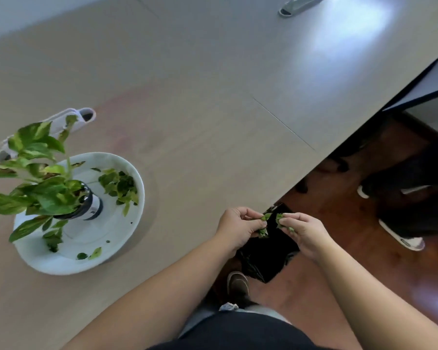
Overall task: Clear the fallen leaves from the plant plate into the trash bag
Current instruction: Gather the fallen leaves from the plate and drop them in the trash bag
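Both hands off the near counter edge, over the black trash bag (pixel 271 251) which hangs below the counter (pixel 213 97) above the wood floor; left hand (pixel 240 227) w/ fingers curled, pinching a few green leaf bits (pixel 263 224) between thumb & fingertips; right hand (pixel 305 231) likewise curled, pinching more leaf bits (pixel 280 219); the two hands close together, leaf pieces nearly touching, right above the bag's dark opening.

White plant plate (pixel 116 251) sits on the counter well to the left of the hands; potted plant (pixel 43 188) in a dark pot w/ white band (pixel 92 205) stands near the plate's centre, variegated green-yellow foliage spreading out past the left rim; pile of fallen leaves (pixel 119 185) lies on the plate's far-right side; more scraps (pixel 52 239) on the near-left part under the foliage; a couple of pieces (pixel 90 254) by the near rim.

Behind the plant, a white holder-like object (pixel 84 117) lies on the counter, partly hidden by leaves; a grey object (pixel 299 5) at the far edge, too blurred to tell what it is. Below the counter: the person's shoe (pixel 237 284) on the floor next to the bag; another person's white-soled shoes (pixel 402 238) at right.
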The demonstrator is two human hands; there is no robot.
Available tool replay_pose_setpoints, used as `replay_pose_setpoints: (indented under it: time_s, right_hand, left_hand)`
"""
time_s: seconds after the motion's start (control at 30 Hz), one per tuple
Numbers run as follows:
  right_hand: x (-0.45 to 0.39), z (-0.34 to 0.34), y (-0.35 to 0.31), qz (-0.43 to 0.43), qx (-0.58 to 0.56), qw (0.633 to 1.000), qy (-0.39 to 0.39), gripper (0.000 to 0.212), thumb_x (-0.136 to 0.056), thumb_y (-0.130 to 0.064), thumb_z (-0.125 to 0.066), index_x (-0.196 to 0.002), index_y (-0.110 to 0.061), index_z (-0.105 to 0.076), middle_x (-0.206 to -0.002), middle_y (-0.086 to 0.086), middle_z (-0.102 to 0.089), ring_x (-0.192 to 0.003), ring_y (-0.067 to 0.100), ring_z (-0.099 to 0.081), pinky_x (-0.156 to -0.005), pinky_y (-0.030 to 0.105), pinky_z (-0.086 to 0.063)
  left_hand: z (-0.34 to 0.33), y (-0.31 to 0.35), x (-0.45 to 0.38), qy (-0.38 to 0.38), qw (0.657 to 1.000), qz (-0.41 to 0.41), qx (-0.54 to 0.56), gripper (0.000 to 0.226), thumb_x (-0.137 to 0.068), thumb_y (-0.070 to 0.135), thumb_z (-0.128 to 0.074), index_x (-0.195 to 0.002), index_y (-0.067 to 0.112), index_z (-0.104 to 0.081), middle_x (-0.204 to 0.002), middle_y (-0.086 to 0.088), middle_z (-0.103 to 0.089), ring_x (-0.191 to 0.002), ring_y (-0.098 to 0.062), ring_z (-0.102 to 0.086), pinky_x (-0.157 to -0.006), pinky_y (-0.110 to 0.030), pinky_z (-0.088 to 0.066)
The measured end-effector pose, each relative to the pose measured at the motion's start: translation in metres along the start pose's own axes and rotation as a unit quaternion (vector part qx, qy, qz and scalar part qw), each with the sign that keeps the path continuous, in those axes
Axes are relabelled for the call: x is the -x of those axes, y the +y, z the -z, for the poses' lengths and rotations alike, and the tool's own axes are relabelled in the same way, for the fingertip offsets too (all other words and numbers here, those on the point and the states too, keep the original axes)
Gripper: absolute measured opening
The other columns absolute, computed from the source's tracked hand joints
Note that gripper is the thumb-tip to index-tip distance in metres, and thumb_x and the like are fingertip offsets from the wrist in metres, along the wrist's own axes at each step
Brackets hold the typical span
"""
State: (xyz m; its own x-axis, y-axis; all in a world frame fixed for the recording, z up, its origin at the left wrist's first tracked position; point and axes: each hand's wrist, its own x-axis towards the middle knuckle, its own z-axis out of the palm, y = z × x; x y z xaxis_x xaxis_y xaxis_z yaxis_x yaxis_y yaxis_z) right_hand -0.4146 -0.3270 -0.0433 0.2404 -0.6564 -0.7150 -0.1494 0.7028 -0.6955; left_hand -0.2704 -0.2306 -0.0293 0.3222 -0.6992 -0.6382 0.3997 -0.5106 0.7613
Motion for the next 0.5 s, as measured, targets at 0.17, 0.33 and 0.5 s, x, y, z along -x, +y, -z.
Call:
replay_pose_setpoints:
  time_s: [0.17,0.33,0.5]
  right_hand:
    - [-0.022,0.051,0.021,-0.028,-0.009,0.996,0.086,0.016,-0.079,0.016,-0.063,-0.078,0.0,-0.064,-0.076,0.014,-0.064,-0.068,0.018,-0.063,-0.051,0.013,-0.054]
    - [-0.053,0.078,0.034,-0.05,-0.027,0.99,0.128,0.018,-0.081,0.016,-0.06,-0.08,-0.001,-0.066,-0.079,0.014,-0.064,-0.071,0.019,-0.062,-0.057,0.019,-0.058]
    - [-0.077,0.087,0.049,-0.085,-0.033,0.983,0.156,0.025,-0.084,0.015,-0.057,-0.103,0.004,-0.068,-0.085,0.013,-0.064,-0.076,0.019,-0.062,-0.083,0.031,-0.053]
  left_hand:
    - [-0.043,-0.023,-0.028,0.001,0.996,0.017,-0.089,0.017,-0.076,0.002,-0.075,-0.07,0.015,-0.067,-0.074,-0.006,-0.066,-0.07,-0.015,-0.066,-0.066,-0.025,-0.058]
    - [-0.074,-0.045,-0.059,0.018,0.987,0.041,-0.156,0.014,-0.08,0.008,-0.074,-0.073,0.016,-0.066,-0.08,-0.005,-0.069,-0.08,-0.018,-0.068,-0.071,-0.027,-0.059]
    - [-0.093,-0.068,-0.092,0.033,0.981,0.072,-0.178,0.008,-0.08,0.011,-0.074,-0.08,0.013,-0.067,-0.083,-0.007,-0.069,-0.081,-0.021,-0.068,-0.08,-0.036,-0.06]
